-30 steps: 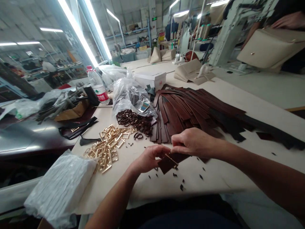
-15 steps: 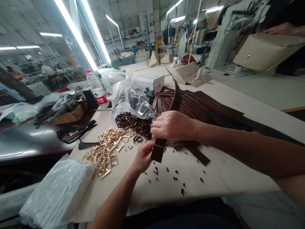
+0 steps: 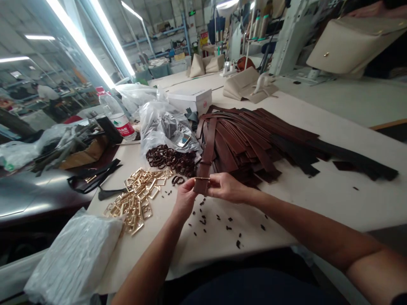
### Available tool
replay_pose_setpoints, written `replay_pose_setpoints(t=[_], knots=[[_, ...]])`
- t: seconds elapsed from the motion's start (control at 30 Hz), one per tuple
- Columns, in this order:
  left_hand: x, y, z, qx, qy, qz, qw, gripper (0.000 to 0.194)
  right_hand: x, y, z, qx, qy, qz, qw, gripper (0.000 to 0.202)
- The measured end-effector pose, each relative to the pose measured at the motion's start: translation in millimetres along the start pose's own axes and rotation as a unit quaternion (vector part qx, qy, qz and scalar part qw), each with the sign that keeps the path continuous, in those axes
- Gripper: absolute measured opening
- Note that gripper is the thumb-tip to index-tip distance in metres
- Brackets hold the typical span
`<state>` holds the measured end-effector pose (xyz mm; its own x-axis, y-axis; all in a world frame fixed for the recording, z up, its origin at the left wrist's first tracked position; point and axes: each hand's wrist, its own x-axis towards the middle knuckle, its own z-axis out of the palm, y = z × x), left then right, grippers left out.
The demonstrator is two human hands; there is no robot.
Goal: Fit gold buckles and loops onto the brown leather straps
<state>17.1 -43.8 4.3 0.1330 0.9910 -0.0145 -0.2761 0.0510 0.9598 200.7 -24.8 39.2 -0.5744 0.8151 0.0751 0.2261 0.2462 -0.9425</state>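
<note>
A dark brown leather strap (image 3: 208, 146) runs from the strap pile toward me, its near end held up between both hands. A gold buckle (image 3: 201, 178) sits across that end. My left hand (image 3: 185, 195) pinches the left edge of the strap at the buckle. On the opposite edge, my right hand (image 3: 227, 187) grips the strap and buckle with closed fingers. A brown leather loop appears to sit around the strap just above the buckle. Left of the hands lie a heap of gold buckles (image 3: 140, 197) and a mound of brown leather loops (image 3: 165, 157).
Brown leather straps (image 3: 244, 140) fan out behind my hands. Small dark scraps (image 3: 229, 228) dot the near tabletop (image 3: 280, 220). At left are a plastic-wrapped bundle (image 3: 74, 254) and a bottle (image 3: 119, 116). A person's hand holds a beige bag (image 3: 346, 48) at a machine, far right.
My right hand has come down from higher on the strap to the buckle's right side. The strap's far part, raised before, now lies down over the pile. The view has shifted slightly.
</note>
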Motion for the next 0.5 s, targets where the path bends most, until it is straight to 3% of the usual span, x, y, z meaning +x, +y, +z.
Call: replay_pose_setpoints(t=[0.13,0.33,0.5], knots=[[-2,0,8.3,0.025,0.002,0.001,1.0,0.033,4,16,25,0.243,0.092,0.018,0.966,0.051],[-4,-5,17.1,0.071,0.005,0.019,0.997,0.033,0,21,39,0.354,0.155,0.025,0.922,0.046],[-4,-13,17.1,0.093,0.001,0.012,0.996,0.032,0,20,42,0.432,0.152,0.048,0.888,0.042]])
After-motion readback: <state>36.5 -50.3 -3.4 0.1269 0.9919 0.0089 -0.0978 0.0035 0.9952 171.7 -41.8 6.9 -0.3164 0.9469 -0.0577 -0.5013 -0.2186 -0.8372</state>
